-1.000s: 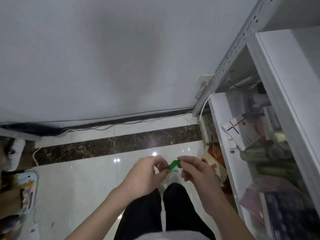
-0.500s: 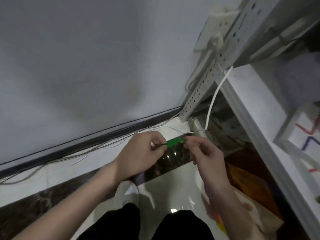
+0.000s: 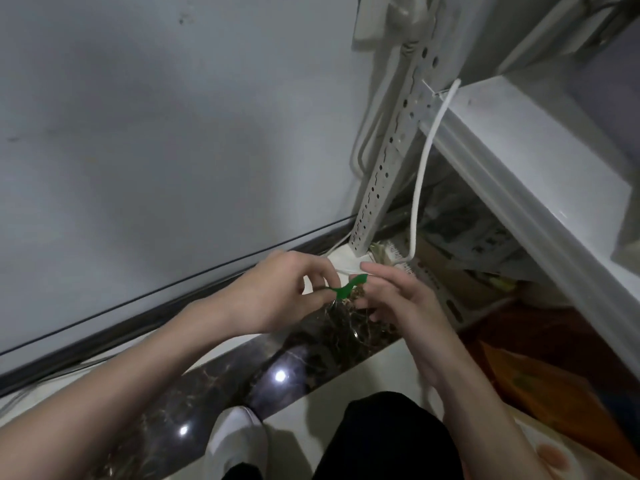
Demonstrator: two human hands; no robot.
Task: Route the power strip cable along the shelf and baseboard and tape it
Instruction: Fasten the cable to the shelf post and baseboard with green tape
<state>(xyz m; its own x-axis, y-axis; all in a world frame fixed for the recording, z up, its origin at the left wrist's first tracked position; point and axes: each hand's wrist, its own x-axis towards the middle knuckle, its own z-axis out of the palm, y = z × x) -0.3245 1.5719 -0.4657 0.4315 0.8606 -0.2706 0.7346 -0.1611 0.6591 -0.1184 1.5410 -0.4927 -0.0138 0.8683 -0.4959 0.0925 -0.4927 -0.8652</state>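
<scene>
Two bare hands were in view: one left hand (image 3: pixel 277 296) and one right hand (image 3: pixel 401 303). One strip of green tape (image 3: pixel 348 288) spanned between them. One thick white cable (image 3: pixel 420 168) hung beside one perforated shelf upright (image 3: pixel 391 147). One white power strip (image 3: pixel 388 19) was mounted on the wall. One white shoe (image 3: pixel 235 441) was counted. Thin wires along the baseboard (image 3: pixel 114 327) could not be counted.

Dim, soft-focus view with bent wide-angle edges (two glare spots on the glossy floor (image 3: pixel 280 375)).
</scene>
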